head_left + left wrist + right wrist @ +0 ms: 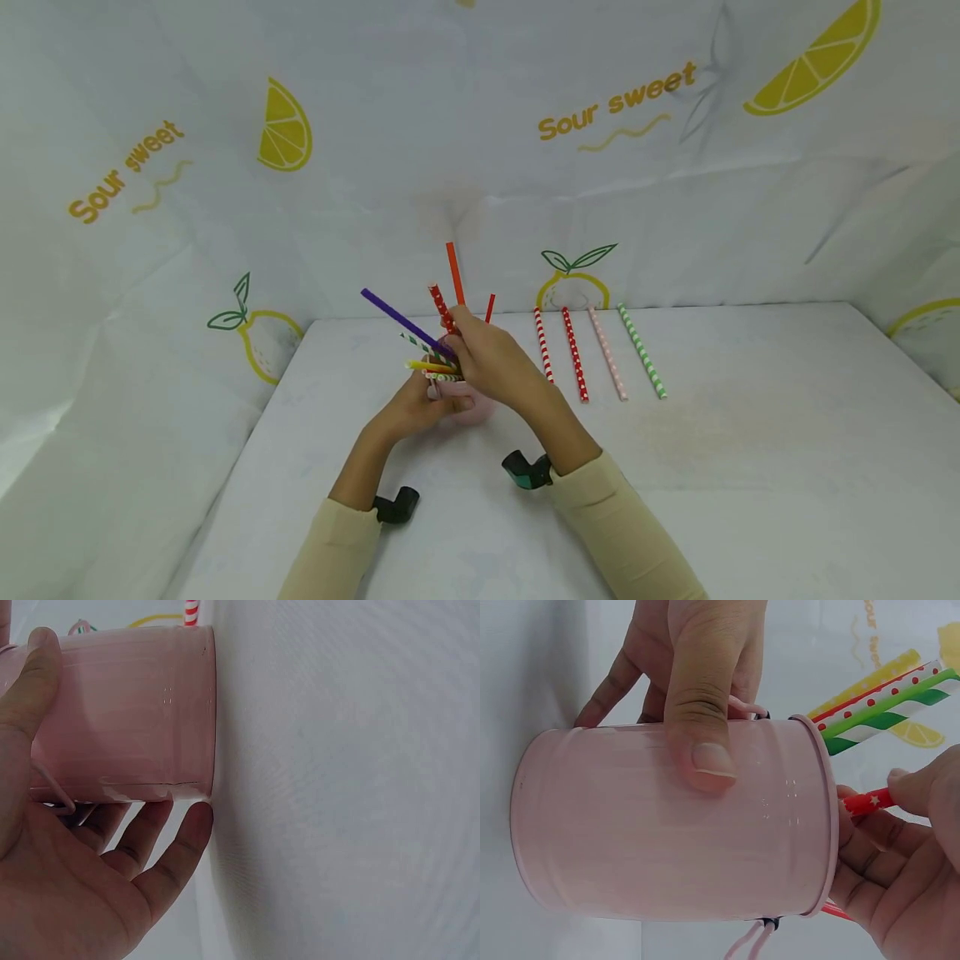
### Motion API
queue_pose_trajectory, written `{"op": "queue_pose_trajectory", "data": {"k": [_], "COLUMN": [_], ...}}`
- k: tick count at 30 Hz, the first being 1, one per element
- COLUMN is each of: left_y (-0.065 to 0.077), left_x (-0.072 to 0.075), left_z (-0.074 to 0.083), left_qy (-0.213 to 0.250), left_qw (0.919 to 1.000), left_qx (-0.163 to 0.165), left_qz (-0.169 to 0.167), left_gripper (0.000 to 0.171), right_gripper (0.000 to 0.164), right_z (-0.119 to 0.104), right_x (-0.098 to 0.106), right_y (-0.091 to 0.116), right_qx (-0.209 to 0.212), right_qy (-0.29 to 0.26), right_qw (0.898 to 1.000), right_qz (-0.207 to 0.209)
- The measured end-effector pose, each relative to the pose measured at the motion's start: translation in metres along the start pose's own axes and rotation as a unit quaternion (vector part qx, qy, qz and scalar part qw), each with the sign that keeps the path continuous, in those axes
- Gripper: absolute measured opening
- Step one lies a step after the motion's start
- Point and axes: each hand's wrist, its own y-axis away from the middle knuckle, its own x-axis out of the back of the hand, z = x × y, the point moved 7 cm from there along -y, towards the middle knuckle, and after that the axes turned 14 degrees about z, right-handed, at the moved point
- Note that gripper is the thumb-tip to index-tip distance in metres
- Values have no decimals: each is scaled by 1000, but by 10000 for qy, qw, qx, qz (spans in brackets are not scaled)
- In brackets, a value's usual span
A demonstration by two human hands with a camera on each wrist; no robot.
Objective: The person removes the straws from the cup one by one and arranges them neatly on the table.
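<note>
A pink metal bucket stands upright on the table, with a thin handle at its sides. My left hand grips the bucket from the left, its thumb along the near wall. Over the rim, my right hand pinches a red paper straw with white stars between thumb and fingers; the straw's lower end is at the bucket mouth. Several straws lean in the bucket, among them a purple straw, a yellow straw and a green-striped straw. The bucket's inside is hidden.
To the right lie a red-striped straw, a red dotted straw, a pink dotted straw and a green-striped straw, side by side on the white table. Behind hangs a white lemon-print cloth.
</note>
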Motion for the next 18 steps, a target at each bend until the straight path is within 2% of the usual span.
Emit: {"op": "queue_pose_trajectory", "data": {"k": [5,9,13,18], "left_y": [0,0,-1,-1], "left_x": [0,0,0,0], "left_z": [1,2,-1,-4], "left_qy": [127,94,19,-14], "left_qw": [9999,9999,10000,9996], "left_qx": [-89,-132,52,233], "left_qz": [-20,21,74,160], "left_gripper": [72,78,75,69], "right_gripper": [20,28,31,32], "right_z": [-3,-5,-8,-12], "right_x": [6,12,21,37], "right_y": [-1,-2,-3,-4], "right_qx": [55,103,239,637], "right_qy": [-169,-354,-471,-595], "right_qw": [9997,9990,9975,9917], "right_qz": [174,270,468,947]}}
